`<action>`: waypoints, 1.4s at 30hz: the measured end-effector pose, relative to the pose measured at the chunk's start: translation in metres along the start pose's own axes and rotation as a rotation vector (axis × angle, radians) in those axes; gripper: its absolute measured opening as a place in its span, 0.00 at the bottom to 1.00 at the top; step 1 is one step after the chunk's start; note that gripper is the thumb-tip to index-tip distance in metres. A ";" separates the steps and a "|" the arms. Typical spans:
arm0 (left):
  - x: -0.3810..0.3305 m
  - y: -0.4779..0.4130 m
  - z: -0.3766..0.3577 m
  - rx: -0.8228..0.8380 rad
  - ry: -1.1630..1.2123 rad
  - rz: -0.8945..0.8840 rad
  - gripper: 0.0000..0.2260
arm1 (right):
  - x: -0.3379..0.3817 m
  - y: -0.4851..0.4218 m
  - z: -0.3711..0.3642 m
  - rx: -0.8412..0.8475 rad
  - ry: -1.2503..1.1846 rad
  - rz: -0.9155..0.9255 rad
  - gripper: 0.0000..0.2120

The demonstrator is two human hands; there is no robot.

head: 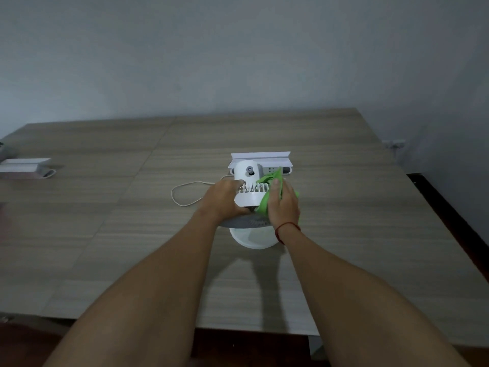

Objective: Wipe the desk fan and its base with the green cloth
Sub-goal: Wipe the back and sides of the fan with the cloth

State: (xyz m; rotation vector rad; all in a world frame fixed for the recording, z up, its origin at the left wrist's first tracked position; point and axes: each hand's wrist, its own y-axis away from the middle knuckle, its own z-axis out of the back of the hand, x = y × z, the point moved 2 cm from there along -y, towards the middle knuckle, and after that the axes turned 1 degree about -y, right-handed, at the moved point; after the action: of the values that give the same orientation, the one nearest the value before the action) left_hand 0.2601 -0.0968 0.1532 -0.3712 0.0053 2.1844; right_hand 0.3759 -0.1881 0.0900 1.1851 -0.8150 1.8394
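Note:
A white desk fan [248, 181] stands in the middle of the wooden desk, its motor housing facing me and its grille tilted downward below my hands. Its round white base [254, 238] shows beneath the grille. My left hand [223, 198] grips the left side of the motor housing. My right hand [283, 205] presses the green cloth [266, 201] against the housing's right side, with part of the cloth sticking out above the fingers. The fan's white cord [185, 190] loops to the left.
A white power strip with a raised cover [260, 158] lies just behind the fan. Another white box with a cable [25, 165] sits at the desk's far left. The desk [105, 234] ends at a grey wall behind and at a dark edge on the right.

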 end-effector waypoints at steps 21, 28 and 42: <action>0.009 -0.001 0.000 0.017 -0.044 0.031 0.28 | -0.015 -0.014 0.006 0.104 -0.318 -0.446 0.29; 0.006 -0.007 0.001 0.030 -0.006 0.027 0.24 | 0.006 -0.002 -0.002 0.109 -0.165 -0.164 0.37; -0.005 -0.005 0.020 0.243 0.112 0.047 0.19 | 0.057 0.008 0.002 0.291 0.012 -0.011 0.34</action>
State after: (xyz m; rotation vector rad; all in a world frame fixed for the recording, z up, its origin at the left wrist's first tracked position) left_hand 0.2620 -0.0952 0.1744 -0.3569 0.3414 2.1752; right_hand 0.3550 -0.1787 0.1429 1.3525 -0.5443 2.0013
